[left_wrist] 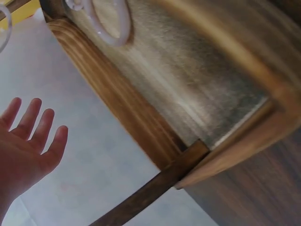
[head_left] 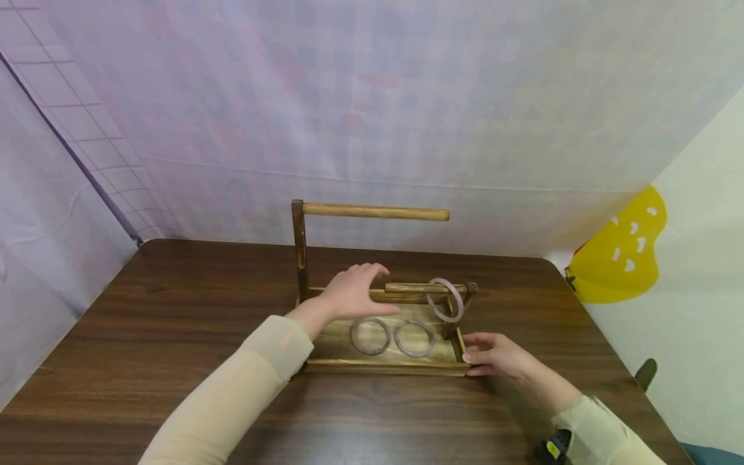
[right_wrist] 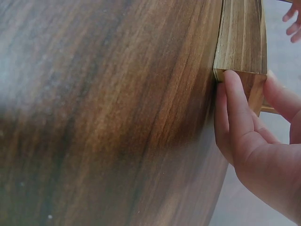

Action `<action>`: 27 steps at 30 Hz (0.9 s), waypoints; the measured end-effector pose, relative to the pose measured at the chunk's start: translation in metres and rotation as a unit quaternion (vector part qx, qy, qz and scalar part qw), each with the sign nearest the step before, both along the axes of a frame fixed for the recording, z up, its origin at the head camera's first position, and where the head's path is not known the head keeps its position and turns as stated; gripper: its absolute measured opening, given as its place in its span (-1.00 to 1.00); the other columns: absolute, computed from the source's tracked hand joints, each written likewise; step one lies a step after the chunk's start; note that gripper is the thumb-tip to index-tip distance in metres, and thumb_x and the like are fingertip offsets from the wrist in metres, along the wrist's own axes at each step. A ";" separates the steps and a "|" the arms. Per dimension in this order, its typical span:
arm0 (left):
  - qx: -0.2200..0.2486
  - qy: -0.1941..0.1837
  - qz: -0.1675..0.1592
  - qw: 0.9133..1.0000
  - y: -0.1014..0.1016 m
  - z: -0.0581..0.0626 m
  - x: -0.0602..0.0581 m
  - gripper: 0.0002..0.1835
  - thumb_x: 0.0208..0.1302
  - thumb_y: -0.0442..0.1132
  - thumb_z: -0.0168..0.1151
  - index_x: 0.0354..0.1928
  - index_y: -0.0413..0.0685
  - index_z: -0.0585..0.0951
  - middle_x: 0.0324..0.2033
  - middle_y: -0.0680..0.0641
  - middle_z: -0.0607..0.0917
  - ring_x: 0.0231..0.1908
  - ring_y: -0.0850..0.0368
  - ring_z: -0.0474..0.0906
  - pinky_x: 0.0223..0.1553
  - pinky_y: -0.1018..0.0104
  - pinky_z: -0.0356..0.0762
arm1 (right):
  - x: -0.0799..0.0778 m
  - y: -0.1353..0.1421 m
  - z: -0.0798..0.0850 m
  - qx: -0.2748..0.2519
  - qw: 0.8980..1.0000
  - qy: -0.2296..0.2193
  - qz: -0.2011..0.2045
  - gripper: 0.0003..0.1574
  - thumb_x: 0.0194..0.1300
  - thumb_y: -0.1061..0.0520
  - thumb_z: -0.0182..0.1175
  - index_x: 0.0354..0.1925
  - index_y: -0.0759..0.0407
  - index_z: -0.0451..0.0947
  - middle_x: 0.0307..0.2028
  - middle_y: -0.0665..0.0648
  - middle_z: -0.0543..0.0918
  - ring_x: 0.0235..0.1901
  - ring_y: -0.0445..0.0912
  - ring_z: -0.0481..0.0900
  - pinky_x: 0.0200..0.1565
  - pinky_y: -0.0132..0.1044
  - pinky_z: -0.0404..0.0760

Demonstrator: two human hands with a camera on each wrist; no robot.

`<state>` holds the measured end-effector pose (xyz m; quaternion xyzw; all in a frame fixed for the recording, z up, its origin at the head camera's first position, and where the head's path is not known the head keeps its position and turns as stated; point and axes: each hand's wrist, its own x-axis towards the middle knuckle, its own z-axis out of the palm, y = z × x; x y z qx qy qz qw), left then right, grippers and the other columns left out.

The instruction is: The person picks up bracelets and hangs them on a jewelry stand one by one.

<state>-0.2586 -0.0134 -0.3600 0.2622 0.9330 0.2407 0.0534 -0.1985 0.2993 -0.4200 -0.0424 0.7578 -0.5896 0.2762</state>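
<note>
A wooden bangle stand has a shallow tray, a tall post with a high bar, and a lower bar. One pale bangle hangs around the lower bar. Inside the tray lie a second bangle and a third bangle, side by side. My left hand hovers over the tray near the lower bar's free end, thumb and fingers spread, holding nothing. My right hand grips the tray's right end, thumb at the upper rim and fingers against the outer wall.
The stand sits on a dark wood-grain table, toward its back edge. A pale checked curtain hangs behind. To the right is a yellow spotted decoration. A black-and-yellow device is by the right cuff.
</note>
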 end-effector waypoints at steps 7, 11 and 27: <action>-0.007 -0.012 -0.003 1.000 -0.007 -0.014 0.003 -0.20 0.05 0.31 0.23 0.27 0.06 0.35 0.20 -0.04 0.47 0.21 -0.03 0.37 0.22 -0.02 0.33 | 0.002 -0.001 0.002 0.007 1.000 0.000 -0.004 -0.17 0.28 0.29 0.13 0.27 0.71 -0.06 -0.09 0.25 0.55 -0.20 -0.17 0.59 -0.11 -0.18 0.66; -0.010 -0.011 -0.013 1.000 -0.008 -0.022 0.007 -0.20 0.03 0.29 0.25 0.26 0.03 0.37 0.18 -0.05 0.49 0.19 -0.03 0.39 0.19 -0.02 0.36 | 0.002 -0.001 0.001 0.003 1.000 0.000 -0.002 -0.19 0.28 0.30 0.12 0.27 0.71 -0.07 -0.12 0.20 0.57 -0.21 -0.17 0.60 -0.12 -0.19 0.66; -0.096 -0.005 -0.008 0.995 -0.004 -0.049 0.015 -0.15 -0.09 0.34 0.30 0.24 0.10 0.39 0.17 0.00 0.49 0.15 -0.01 0.39 0.18 -0.04 0.36 | 0.000 0.000 -0.001 0.010 1.000 -0.001 -0.002 -0.14 0.27 0.25 0.16 0.27 0.70 -0.05 -0.10 0.22 0.57 -0.21 -0.17 0.61 -0.11 -0.20 0.66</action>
